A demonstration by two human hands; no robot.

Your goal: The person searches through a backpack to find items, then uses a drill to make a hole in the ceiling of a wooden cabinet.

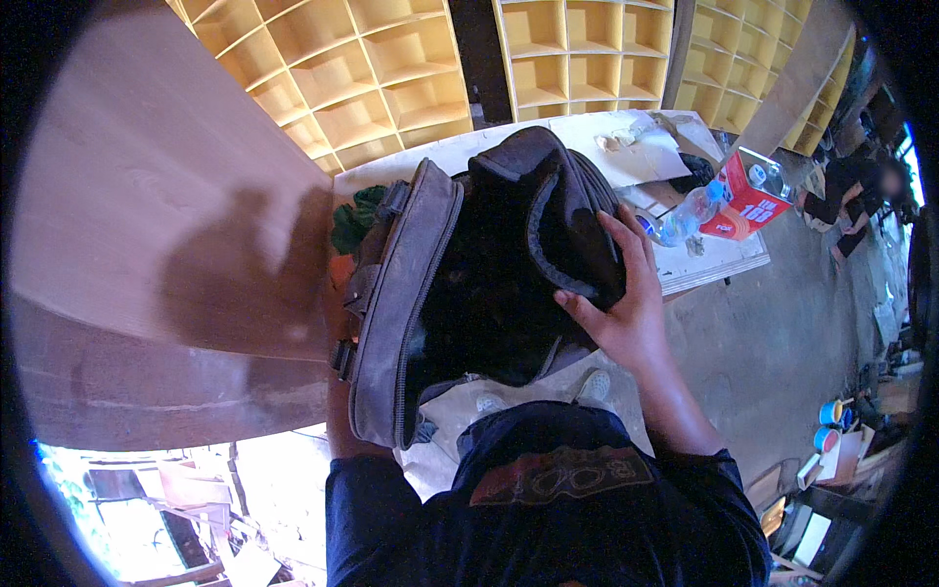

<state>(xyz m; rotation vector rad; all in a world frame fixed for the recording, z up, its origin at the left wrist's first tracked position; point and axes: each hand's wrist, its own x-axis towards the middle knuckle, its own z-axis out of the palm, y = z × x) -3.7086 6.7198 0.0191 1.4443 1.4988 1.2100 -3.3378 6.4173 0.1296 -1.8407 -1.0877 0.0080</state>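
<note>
Right hand (636,293), half-curled with thumb apart from fingers, had hold of the rim of a black bag (489,284). Unzipped and gaping, the bag was before the person's torso, overlapping the white worktop (719,256); whether it rested there could not be told. Its raised flap hid the left hand, whose grip could not be seen. Beyond, a clear bottle (691,217) lay tilted beside a red container (745,207).
</note>
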